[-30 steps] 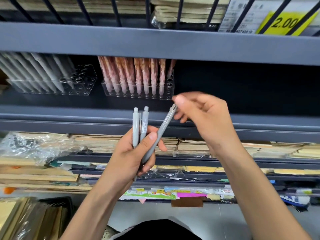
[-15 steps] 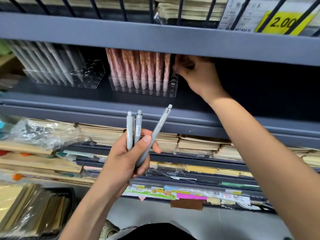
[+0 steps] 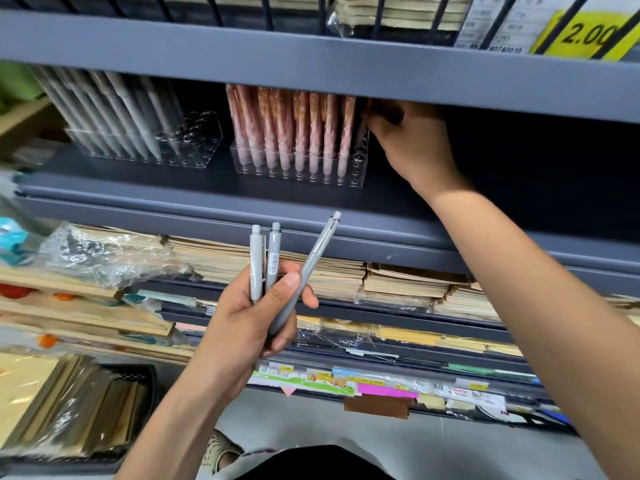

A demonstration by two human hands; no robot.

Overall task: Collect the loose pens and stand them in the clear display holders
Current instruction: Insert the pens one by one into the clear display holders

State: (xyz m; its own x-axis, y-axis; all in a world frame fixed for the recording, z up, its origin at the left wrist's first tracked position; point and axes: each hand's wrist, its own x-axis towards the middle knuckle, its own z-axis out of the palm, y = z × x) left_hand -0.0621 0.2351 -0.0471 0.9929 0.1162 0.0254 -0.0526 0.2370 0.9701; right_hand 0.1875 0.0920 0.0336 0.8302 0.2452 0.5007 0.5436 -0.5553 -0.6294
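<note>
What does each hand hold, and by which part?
The left hand grips three grey pens by their lower halves. What the right hand holds cannot be told.

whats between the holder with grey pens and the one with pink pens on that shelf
Nothing stands there: the head view shows only a narrow strip of bare dark shelf between the grey-pen holder and the pink-pen holder, which sit apart.

Three grey pens (image 3: 273, 268), clicker ends up, fan from the left hand (image 3: 242, 327): two upright, one tilted right. Behind, the clear grey-pen holder (image 3: 194, 140) stands part-filled, the pink-pen holder (image 3: 298, 176) nearly full.
</note>
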